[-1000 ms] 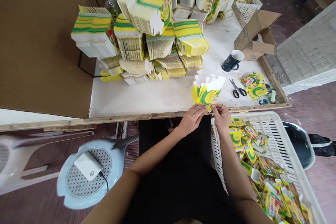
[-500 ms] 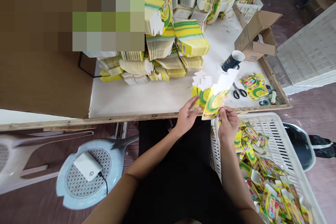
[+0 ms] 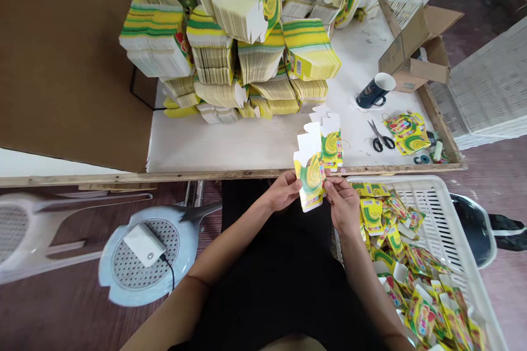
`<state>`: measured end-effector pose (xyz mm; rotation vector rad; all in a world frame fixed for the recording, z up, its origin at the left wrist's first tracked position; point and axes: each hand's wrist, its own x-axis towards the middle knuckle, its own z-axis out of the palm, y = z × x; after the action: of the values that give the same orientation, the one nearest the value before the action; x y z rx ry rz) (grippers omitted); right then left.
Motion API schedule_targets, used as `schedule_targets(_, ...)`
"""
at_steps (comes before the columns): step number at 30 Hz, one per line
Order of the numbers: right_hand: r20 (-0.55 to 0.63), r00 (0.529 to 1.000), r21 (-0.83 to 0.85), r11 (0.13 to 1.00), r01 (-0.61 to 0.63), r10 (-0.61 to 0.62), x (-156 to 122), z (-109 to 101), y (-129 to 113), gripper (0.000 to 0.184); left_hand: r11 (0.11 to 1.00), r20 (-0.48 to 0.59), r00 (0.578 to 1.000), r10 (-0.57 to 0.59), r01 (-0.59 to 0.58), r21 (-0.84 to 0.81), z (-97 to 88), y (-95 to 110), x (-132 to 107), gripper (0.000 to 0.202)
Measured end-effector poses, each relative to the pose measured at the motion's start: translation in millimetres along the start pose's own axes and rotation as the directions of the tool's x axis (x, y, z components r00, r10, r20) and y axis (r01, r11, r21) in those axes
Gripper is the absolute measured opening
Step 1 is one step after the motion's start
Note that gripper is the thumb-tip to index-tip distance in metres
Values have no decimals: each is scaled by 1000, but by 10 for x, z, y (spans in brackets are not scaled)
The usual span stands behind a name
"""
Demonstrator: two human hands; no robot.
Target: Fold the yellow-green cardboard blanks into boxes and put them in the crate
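- Two hands share one flat yellow-and-green carton at the middle of the frame, just below the worktable's (image 3: 214,149) front edge; the carton (image 3: 308,178) stands with its white flaps toward the top of the frame.
- Your left hand (image 3: 284,191) has its thumb and fingers closed on the carton's left edge, near the lower end, probably to steady it while leaving the printed face uncovered.
- Your right hand (image 3: 343,204) pinches the right edge between thumb and fingers; gripping opposite sides likely stops the thin card from twisting.
- A small fan of cartons (image 3: 331,142) lies just behind, partly hidden by the held one, close enough to your fingers to save reaching.
- Tall bundles of cartons (image 3: 242,5) fill the upper middle, piled back seemingly to leave you working space in front.
- Scissors (image 3: 382,138) and a dark mug (image 3: 375,91) sit right of centre, apparently aside from your hands yet within reach.
- At lower right, a white crate (image 3: 439,211) of packets (image 3: 420,307) stands beside your right forearm, handy for that side.
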<state>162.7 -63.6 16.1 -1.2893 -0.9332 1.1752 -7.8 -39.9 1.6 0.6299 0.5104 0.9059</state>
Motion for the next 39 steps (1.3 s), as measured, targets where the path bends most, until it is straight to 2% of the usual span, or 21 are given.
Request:
schedule_targets(5,54,999,-11,1000,2,-1,-38,36,-12,24,1000,-25,1000,-6,6,4,2,53,-53,71)
schedule_targets(10,66,997,-54,998,39,-36,-64,67,36,24,998,-67,996,64,-64,-3,94,88,-39,79)
schedule_targets(13,46,998,-76,996,56,-52,-71,74,59,21,996,-52,995,86,-88,-22,135,111,-29,76)
schedule_targets(16,21,990,-218,966,138,-137,-80,60,25,19,996,-112,990,85,-87,-12,141,122,-24,68)
schedule_targets(19,35,942,-426,848,316,-334,-89,46,-72,15,999,-169,985,33,-30,19,137,101,-26,66)
schedule_targets(22,243,842,-531,660,531,-482,-81,50,-184,21,998,-190,982,-13,25,65,151,66,-37,63)
schedule_targets(25,423,762,-545,535,646,-490,-59,54,-260,36,992,-204,978,-36,60,113,185,63,-54,60)
schedule_targets(28,451,745,-564,490,665,-492,-38,31,-296,40,986,-196,978,-75,102,134,233,99,-76,59)
schedule_targets(33,456,746,-563,492,664,-485,-31,-36,-302,38,970,-114,976,-187,202,138,303,138,-108,58)
schedule_targets(39,434,788,-517,595,615,-437,-54,-48,-315,23,949,-111,977,-181,203,242,298,65,-82,55)
